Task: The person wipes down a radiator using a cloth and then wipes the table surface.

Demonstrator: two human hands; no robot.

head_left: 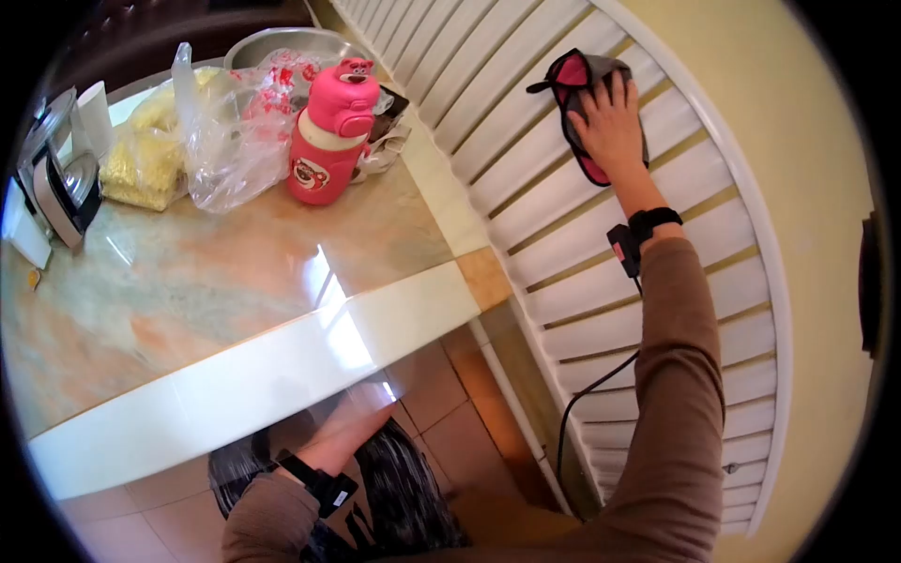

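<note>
In the head view, one right hand (610,122) lies on one cloth (636,94), fingers spread and pressing down flat, not clenched around it. The cloth is soft-looking and grey, with bright pink parts, a black trim and one small black loop, and it rests on the upper part of a panel of many long, smooth white slats (563,220). One left hand (374,402) is by the front edge of the table (235,281); its fingers are hard to see there, so I cannot tell if it grips anything. Each wrist has one black strap with a small black box, and one thin black cable (601,383) hangs by the right arm. The table has a shiny, stone-like top with orange and green swirls. Near its far right corner stands one round pink bottle (328,141) with bear pictures and a bear-shaped top. Left of it sits one thin, crinkly, clear plastic bag (235,159) with red print, then one bumpy yellow pack (141,174). One round metal bowl (272,39) is at the far edge, behind the bag. One smooth white tube-shaped thing (94,117) stands near the far left corner.
</note>
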